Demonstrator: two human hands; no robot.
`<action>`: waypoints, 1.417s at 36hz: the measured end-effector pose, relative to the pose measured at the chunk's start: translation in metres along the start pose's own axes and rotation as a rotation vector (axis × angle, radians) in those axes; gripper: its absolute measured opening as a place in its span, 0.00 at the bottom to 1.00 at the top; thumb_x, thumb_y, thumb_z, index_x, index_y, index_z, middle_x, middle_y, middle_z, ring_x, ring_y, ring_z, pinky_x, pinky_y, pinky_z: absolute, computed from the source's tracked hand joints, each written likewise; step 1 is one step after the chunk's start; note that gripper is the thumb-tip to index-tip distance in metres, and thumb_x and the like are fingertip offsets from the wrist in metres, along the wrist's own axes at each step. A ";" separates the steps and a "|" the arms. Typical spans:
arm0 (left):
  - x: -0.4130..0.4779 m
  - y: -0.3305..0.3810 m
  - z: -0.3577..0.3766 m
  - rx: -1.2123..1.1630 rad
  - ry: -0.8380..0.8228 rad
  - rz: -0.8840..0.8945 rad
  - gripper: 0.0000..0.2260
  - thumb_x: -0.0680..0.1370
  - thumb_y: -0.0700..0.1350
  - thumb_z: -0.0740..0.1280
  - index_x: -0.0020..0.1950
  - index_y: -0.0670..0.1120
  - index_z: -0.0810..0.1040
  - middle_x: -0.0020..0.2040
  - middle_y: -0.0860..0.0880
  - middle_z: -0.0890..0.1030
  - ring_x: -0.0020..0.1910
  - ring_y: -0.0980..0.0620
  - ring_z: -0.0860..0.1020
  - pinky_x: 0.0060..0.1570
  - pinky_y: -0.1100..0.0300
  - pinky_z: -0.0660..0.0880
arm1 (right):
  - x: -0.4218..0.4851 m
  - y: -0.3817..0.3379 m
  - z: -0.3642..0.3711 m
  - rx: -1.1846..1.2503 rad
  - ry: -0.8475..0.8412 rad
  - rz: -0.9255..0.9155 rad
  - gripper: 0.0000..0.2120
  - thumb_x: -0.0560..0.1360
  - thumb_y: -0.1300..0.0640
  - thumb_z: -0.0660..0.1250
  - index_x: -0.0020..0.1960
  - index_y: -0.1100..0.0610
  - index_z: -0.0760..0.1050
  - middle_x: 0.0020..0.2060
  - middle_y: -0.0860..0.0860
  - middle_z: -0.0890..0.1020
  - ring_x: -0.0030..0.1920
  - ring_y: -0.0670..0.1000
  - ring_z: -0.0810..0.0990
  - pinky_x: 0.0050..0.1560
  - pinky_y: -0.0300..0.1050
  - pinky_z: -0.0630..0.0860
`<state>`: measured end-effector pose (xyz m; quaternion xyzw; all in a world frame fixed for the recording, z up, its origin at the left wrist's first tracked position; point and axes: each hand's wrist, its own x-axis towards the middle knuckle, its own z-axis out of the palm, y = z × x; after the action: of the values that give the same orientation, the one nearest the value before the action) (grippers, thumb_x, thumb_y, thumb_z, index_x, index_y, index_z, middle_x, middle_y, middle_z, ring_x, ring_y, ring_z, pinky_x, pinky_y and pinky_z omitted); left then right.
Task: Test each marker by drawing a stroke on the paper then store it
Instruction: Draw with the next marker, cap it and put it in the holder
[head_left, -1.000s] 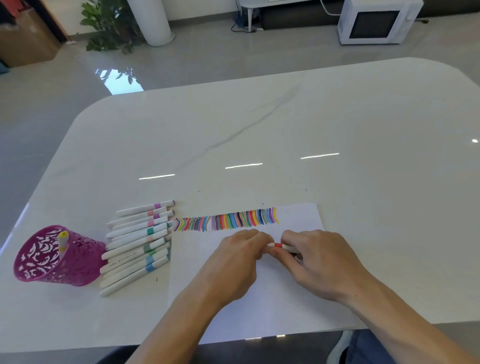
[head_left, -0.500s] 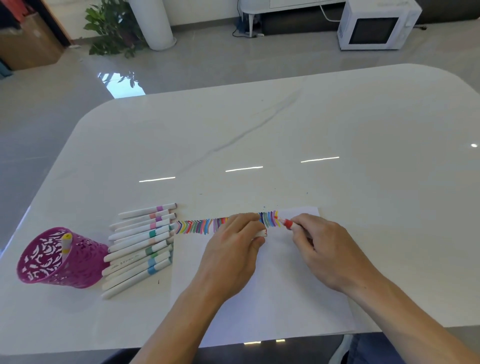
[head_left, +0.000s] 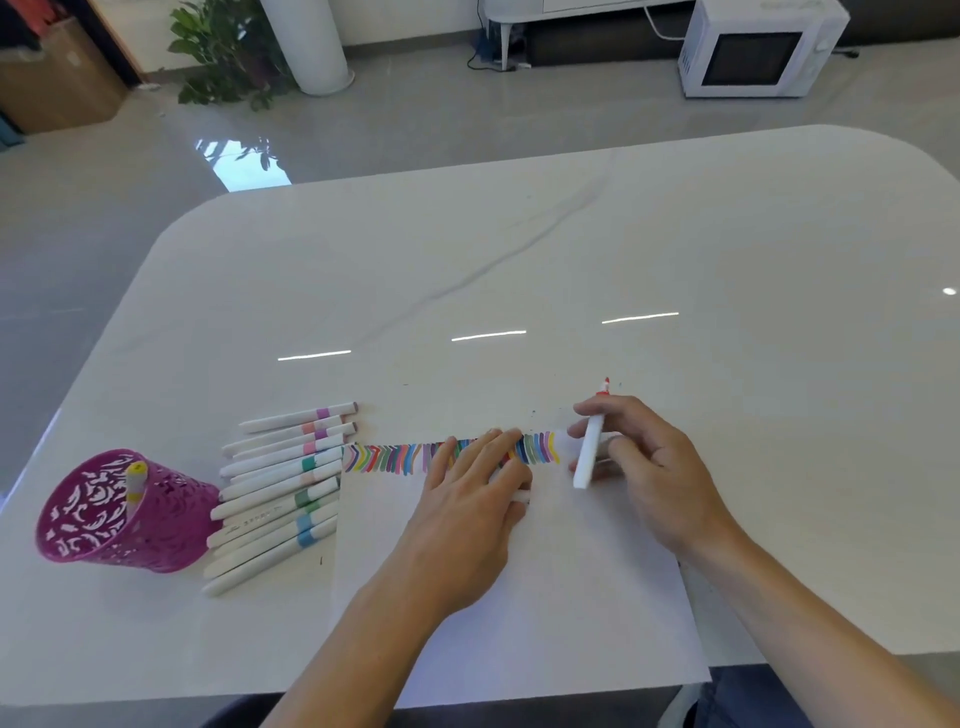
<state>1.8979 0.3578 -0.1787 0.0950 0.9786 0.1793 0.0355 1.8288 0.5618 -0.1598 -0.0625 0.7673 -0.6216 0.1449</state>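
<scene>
The paper (head_left: 519, 613) is pressed down by the flat left hand (head_left: 467, 499), likely against sliding; the uncapped marker (head_left: 589, 447) is pinched in the right hand (head_left: 654, 467), tip lifted off the strokes (head_left: 395, 457).

Left hand (head_left: 467, 499) and right hand (head_left: 649, 467) bare; blue denim trousers (head_left: 743, 701) (corner only).
</scene>
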 end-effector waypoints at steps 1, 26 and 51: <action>0.000 0.000 0.000 0.001 0.003 0.000 0.06 0.84 0.47 0.57 0.59 0.51 0.70 0.79 0.54 0.59 0.79 0.53 0.53 0.76 0.47 0.50 | 0.000 0.001 0.001 -0.012 -0.009 -0.007 0.21 0.80 0.71 0.59 0.56 0.48 0.80 0.47 0.47 0.86 0.46 0.54 0.87 0.48 0.43 0.82; 0.006 0.005 0.003 -0.064 0.037 0.066 0.07 0.84 0.47 0.59 0.60 0.50 0.71 0.79 0.57 0.61 0.80 0.56 0.52 0.77 0.57 0.49 | -0.002 0.009 0.009 0.074 0.109 0.047 0.06 0.78 0.65 0.71 0.46 0.61 0.74 0.35 0.59 0.86 0.32 0.62 0.85 0.32 0.52 0.80; 0.007 0.006 0.000 -0.043 0.026 0.074 0.10 0.84 0.50 0.57 0.63 0.50 0.71 0.80 0.56 0.59 0.80 0.56 0.49 0.74 0.64 0.41 | -0.001 0.010 0.013 -0.008 0.096 0.049 0.07 0.78 0.62 0.71 0.44 0.59 0.75 0.35 0.56 0.86 0.34 0.59 0.85 0.40 0.57 0.83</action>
<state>1.8926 0.3651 -0.1769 0.1282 0.9706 0.2028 0.0183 1.8341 0.5522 -0.1717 -0.0144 0.7772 -0.6170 0.1227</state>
